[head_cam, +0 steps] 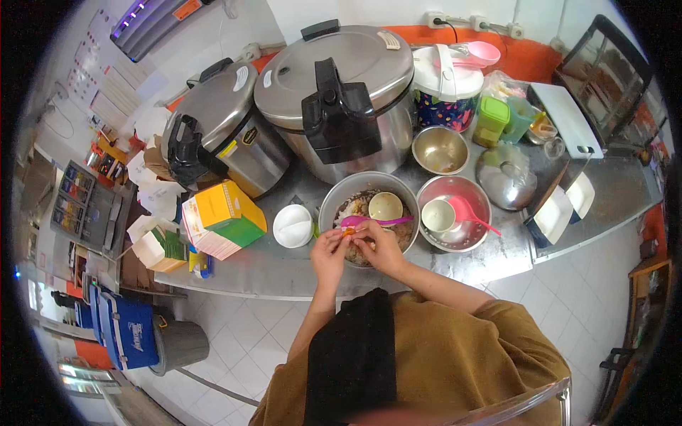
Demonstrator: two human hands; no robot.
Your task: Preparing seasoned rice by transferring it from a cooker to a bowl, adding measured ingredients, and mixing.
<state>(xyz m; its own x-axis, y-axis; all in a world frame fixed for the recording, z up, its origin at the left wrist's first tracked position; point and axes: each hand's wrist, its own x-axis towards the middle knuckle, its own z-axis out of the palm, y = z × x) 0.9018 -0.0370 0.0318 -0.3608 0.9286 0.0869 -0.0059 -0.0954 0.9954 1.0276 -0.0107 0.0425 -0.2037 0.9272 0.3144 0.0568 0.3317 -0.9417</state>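
Observation:
Over a deep metal pot (367, 182), my left hand (326, 256) and my right hand (382, 249) meet at the fingertips. Between them they pinch a small orange piece (348, 232), too small to name surely. Browned, rice-like food (362, 199) fills the bottom of the pot, partly hidden by my hands. A cream bowl (386, 205) rests in the food. Just beyond my fingers lies a purple spoon (398, 220). To the right, a second metal pot (430, 186) holds a white cup (438, 215) and a pink rice paddle (464, 207).
Two big steel rice cookers (341, 69) (213, 101) line the back of the metal table (240, 277). Left of the pot are a white lidded cup (293, 226) and a yellow-green carton stack (224, 218). A steel bowl (441, 150), domed lid (506, 181) and paper trays (554, 215) stand right.

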